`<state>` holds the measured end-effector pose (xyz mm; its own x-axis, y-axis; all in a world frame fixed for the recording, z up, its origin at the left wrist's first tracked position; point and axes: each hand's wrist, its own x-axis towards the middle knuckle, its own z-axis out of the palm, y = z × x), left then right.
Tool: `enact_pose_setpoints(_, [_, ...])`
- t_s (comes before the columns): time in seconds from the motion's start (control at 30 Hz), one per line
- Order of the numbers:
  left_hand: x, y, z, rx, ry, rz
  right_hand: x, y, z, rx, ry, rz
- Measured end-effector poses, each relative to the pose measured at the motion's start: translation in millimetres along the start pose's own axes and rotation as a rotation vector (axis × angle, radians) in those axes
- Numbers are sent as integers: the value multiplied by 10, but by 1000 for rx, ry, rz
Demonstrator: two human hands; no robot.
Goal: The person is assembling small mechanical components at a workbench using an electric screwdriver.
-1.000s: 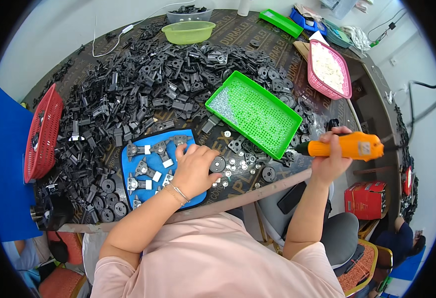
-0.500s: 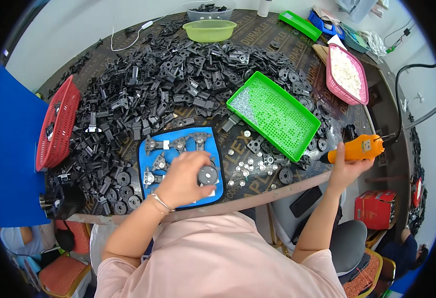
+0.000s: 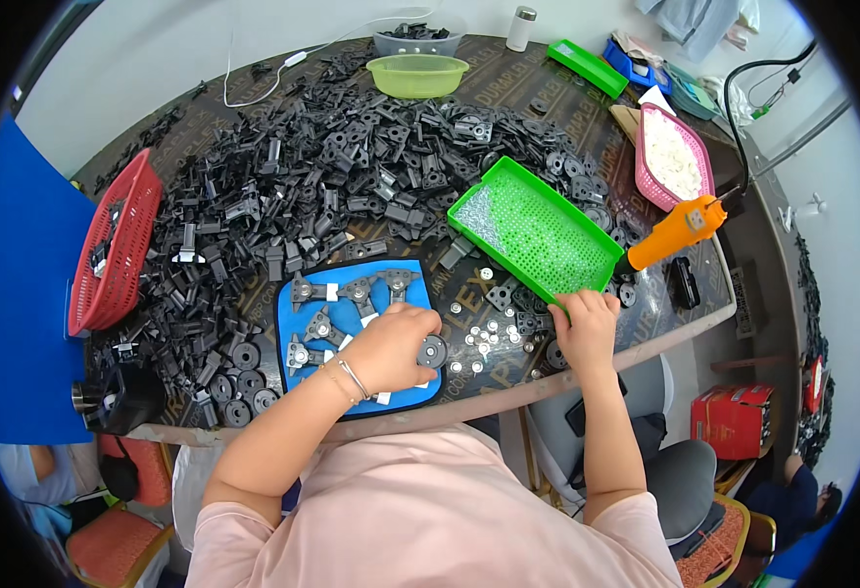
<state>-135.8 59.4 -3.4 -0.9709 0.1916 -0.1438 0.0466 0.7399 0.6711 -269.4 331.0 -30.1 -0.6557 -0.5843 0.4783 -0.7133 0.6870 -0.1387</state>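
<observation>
The left hand (image 3: 389,345) rests on the flat blue foam mat (image 3: 298,392) at the near table edge, its fingers curled down over the mat's right part; whether they pinch something I cannot tell, since the back of the hand hides the fingertips. Just beyond those fingers, toward the right edge of the mat, lies a round black plastic disc with a pale metal centre (image 3: 433,351), touching or nearly touching the fingertips. On the far and left side of the hand sit several black three-armed plastic brackets with silver hubs (image 3: 324,328), laid out in loose rows on the mat.

The right hand (image 3: 584,321) lies palm down, fingers loosely bent, at the near corner of the shallow green perforated plastic tray (image 3: 587,257) (it seems to hold nothing). The tray's long axis runs away from these fingers, up and to the left. The orange-bodied powered screwdriver (image 3: 678,231) hangs apart from that hand, beyond and to its right. Small silvery screws and washers (image 3: 479,338) are scattered between the two hands, nearer the right one.
</observation>
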Motion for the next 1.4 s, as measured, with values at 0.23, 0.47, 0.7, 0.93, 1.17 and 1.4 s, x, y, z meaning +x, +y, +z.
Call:
enact_pose_setpoints(0.23, [-162,69,-287,-34,179,25,148,-298,-178,56,73,-61])
enact_pose_setpoints(0.47, [-716,-137,-994,35,531,-224,-113,-734,-34,148,-19,-59])
enact_pose_setpoints(0.7, [-1281,-737,-1947,420,891,-420,-265,-1003,130,175,-33,2])
enact_pose_setpoints(0.93, [-1835,-1872,-2758,473,1088,-701,-305,-1210,149,180,-76,-32])
enact_pose_setpoints(1.17, [-1734,-2458,-2813,233,1143,-875,-319,-1178,99,188,-94,-31])
enact_pose_setpoints(1.4, [-2445,-3288,-3106,483,1208,-1048,-172,-1130,-84,275,-132,-44])
